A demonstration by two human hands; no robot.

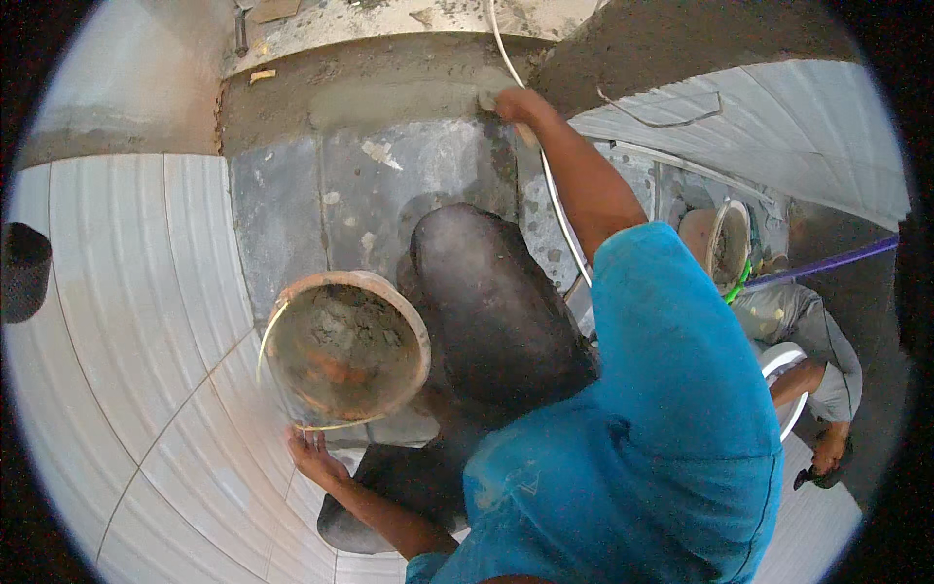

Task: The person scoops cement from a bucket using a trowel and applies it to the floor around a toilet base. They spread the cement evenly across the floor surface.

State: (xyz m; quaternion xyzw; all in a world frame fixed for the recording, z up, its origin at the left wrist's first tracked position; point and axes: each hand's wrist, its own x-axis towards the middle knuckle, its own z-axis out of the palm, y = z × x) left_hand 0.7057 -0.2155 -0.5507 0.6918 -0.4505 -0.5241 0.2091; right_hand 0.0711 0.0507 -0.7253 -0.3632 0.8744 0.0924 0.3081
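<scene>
A round bucket (413, 313) of wet grey mortar (342, 326) stands left of my knees. Its thin yellow handle hangs along the rim. My left hand (316, 457) is at the near edge of the bucket, fingers curled up against the rim and handle. Far ahead, my right hand (520, 105) is closed round a trowel (527, 135), whose handle end shows below the fist. Most of its blade is hidden; a grey edge touches the mortar band (399, 99) along the base of the far ledge.
Grey slabs (418, 161) lie ahead; ribbed white tiles (126, 292) line the left. A white hose (556, 200) passes my right forearm. At right, another person's hand (830, 450) holds something dark, near a second bucket (730, 243). A dark mesh container (24, 273) is far left.
</scene>
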